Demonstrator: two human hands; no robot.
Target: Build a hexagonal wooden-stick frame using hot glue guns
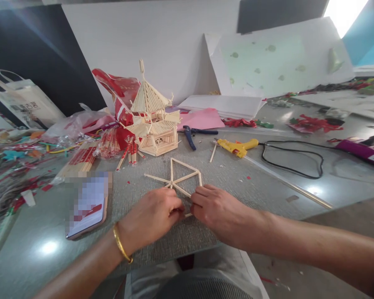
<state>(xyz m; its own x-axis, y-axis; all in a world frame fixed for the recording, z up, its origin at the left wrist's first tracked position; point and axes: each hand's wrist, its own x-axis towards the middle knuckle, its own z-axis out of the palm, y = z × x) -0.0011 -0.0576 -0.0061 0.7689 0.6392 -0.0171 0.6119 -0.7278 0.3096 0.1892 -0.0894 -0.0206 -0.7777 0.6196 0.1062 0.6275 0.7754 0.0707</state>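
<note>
A flat spoked frame of thin wooden sticks (184, 178) lies on the table in front of me, its spokes meeting at a central joint. Several outer sticks close part of its rim at the far and right sides. My left hand (163, 207) is closed at the near side of the frame, fingers pinched on a short wooden stick (188, 215). Opposite it, my right hand (216, 207) pinches the other end of that stick by the near right corner. The fingertips and much of the near part of the frame are hidden by the hands.
Behind the frame stands a wooden stick pagoda model (156, 120). A yellow glue gun (238, 146) with a black cord lies right, near blue-handled cutters (190, 137). To the left are a phone (92, 203), bundled sticks (77, 160) and craft scraps.
</note>
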